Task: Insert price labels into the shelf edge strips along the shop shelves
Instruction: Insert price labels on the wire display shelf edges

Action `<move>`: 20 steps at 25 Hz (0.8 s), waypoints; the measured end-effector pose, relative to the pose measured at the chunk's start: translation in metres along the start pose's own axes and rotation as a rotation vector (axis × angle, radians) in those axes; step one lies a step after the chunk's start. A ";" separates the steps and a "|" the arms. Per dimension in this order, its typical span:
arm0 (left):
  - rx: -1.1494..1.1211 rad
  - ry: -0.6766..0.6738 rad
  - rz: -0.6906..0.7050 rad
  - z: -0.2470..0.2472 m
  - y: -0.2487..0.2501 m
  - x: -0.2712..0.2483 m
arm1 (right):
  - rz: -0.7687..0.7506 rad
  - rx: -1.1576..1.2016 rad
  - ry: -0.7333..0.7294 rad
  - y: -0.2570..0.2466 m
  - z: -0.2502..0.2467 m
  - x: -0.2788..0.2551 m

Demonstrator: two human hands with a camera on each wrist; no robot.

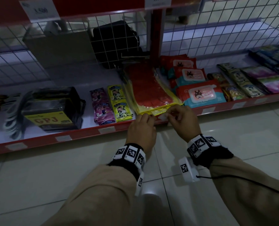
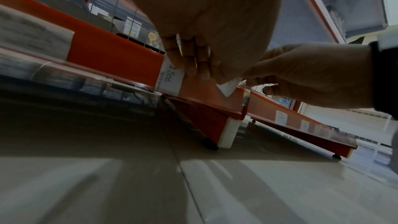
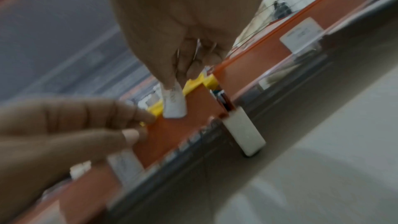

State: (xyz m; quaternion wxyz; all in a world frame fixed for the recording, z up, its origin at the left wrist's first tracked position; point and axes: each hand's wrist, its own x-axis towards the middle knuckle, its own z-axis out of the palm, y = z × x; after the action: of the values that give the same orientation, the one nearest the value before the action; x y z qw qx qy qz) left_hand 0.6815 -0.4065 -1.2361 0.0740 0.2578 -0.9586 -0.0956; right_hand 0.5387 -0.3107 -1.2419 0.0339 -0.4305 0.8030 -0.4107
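Closest to the camera are two tan sleeves with marker wristbands, both reaching toward the bottom red shelf edge strip. The left hand has its fingers curled down over the top lip of the strip, fingertips pressing on a white price label that reads something like 1.500 and sits flat against the strip face, right under the fingers at about 6 o'clock from them. The right hand, just at 3 o'clock of the left, is pinching a second small white label between thumb and fingers; it hangs off the fingertips, touching or nearly touching the strip, can't tell which, the right wrist view is blurry. Just beyond the hands, at 12 o'clock, a red pack in a yellow-edged plastic sleeve overhangs the shelf front. Wet wipe packs sit at 1 o'clock, sachets at 10 o'clock, wire mesh behind.
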 end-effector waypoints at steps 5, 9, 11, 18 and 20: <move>-0.215 0.059 -0.049 0.001 -0.002 0.004 | 0.143 0.373 -0.102 -0.006 -0.013 0.010; -0.295 0.060 -0.096 0.004 -0.003 0.003 | 0.175 0.456 -0.215 -0.013 -0.005 0.006; -0.297 0.062 -0.127 0.005 -0.003 0.003 | 0.198 0.477 -0.246 -0.016 -0.001 0.004; -0.348 0.113 -0.171 0.010 -0.004 0.003 | 0.241 0.586 -0.255 -0.016 -0.003 0.005; -0.355 0.121 -0.169 0.010 -0.004 0.004 | 0.274 0.636 -0.230 -0.012 -0.005 0.005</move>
State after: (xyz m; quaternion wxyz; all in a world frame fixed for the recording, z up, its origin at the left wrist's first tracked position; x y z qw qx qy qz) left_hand 0.6786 -0.4103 -1.2463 0.1672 0.3255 -0.8955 -0.2533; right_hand 0.5418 -0.3146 -1.2289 0.3106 -0.3304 0.6763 -0.5805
